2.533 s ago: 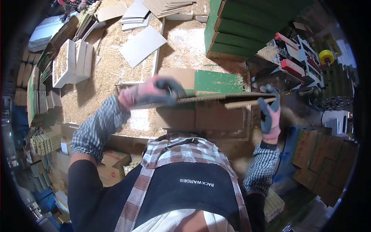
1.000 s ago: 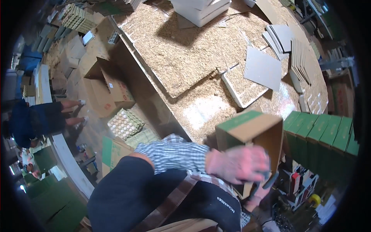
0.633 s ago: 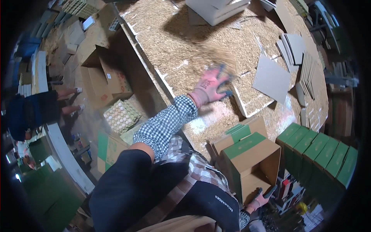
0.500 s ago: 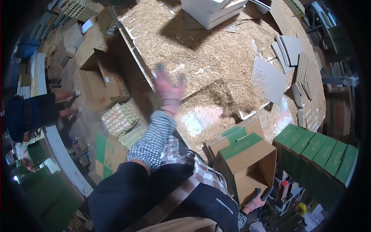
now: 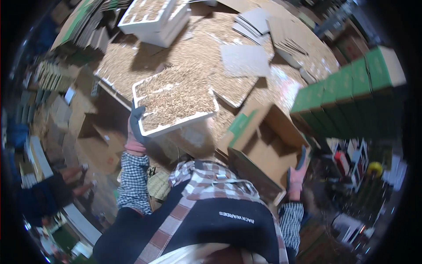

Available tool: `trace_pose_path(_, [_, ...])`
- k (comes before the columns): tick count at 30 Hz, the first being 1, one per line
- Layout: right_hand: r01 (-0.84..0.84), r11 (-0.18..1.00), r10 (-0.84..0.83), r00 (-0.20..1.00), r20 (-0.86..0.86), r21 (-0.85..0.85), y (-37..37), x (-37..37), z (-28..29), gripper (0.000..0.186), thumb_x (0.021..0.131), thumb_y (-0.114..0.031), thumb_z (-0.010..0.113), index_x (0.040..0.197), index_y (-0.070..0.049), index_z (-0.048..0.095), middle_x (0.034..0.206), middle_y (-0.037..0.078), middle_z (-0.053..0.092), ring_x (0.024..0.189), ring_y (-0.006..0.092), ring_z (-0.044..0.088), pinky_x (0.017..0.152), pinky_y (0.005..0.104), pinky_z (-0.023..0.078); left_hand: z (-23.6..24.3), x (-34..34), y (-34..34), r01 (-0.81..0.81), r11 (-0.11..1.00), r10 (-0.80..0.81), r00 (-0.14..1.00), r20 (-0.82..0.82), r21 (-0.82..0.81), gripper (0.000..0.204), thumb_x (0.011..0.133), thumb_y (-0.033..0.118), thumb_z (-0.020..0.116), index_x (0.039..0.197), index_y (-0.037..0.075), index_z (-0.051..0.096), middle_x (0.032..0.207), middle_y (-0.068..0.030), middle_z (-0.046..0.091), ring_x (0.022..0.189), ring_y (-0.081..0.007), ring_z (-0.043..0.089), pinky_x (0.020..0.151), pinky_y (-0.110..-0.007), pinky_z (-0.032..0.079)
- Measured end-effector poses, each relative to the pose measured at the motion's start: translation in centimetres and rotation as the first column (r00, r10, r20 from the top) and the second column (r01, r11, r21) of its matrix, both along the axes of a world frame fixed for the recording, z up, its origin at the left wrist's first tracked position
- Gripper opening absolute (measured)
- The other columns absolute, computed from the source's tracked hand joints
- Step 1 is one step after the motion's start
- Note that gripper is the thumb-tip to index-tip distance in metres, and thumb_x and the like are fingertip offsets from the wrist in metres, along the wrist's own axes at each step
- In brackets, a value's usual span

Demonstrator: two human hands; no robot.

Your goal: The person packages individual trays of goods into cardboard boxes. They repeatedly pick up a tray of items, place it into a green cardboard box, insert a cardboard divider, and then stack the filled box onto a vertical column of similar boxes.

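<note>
My left hand point(image 5: 134, 127), in a pink glove with dark grey fingers, grips the left corner of a shallow white foam tray point(image 5: 181, 121). Loose straw-coloured husks fill this tray, and its near side juts out over the edge of the husk-covered work surface. An open brown cardboard box point(image 5: 267, 152) with a green band tilts toward me at my right front. On its right wall is my gloved right hand point(image 5: 297, 176), with fingers along the outer edge and the thumb side toward the opening. The box's inside shows only bare cardboard.
Stacked white foam boxes point(image 5: 154, 33) stand at the back left. Grey cardboard sheets point(image 5: 245, 60) lie on the husks point(image 5: 200, 48). A row of green boxes point(image 5: 347, 86) lines the right side. A large open carton point(image 5: 99, 138) and another person point(image 5: 48, 193) are at the left.
My left hand, spread and holding nothing before, now grips the husk-filled foam tray. My right hand and the cardboard box sit higher in view. The whole view has turned.
</note>
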State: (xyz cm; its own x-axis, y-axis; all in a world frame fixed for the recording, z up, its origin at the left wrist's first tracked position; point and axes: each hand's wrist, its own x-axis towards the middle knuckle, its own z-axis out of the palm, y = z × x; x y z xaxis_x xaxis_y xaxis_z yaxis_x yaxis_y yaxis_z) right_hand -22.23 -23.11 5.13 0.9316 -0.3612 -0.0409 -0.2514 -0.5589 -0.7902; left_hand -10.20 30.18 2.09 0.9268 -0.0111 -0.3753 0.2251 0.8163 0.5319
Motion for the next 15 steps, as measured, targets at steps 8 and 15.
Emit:
trace_pose_path(8, [-0.063, 0.99, 0.043, 0.987, -0.155, -0.125, -1.2, -0.5, -1.4, 0.075, 0.073, 0.006, 0.049, 0.146, -0.001, 0.032, 0.146, 0.018, 0.04, 0.136, 0.0312, 0.036, 0.116, 0.0338, 0.023, 7.1, 6.1, -19.2, -0.248, 0.56, -0.765, 0.212, 0.608, 0.791, 0.044, 0.087, 0.004, 0.067, 0.128, 0.006, 0.052, 0.123, -0.0129, 0.057, 0.116, -0.0232, 0.056, 0.1, -0.035, 0.047])
trace_pose_path(15, [-0.121, 0.965, 0.053, 0.958, -0.282, -0.231, -2.1, -1.8, 1.3, 0.055, 0.091, -0.016, 0.053, 0.14, 0.005, 0.036, 0.137, 0.023, 0.048, 0.126, 0.0369, 0.047, 0.113, 0.0387, 0.031, 5.4, 9.7, -23.4, -0.043, 0.518, -0.853, 0.05, 0.519, 0.855, 0.032, 0.094, 0.008, 0.058, 0.125, 0.003, 0.05, 0.124, -0.0183, 0.055, 0.113, -0.0258, 0.058, 0.097, -0.037, 0.047])
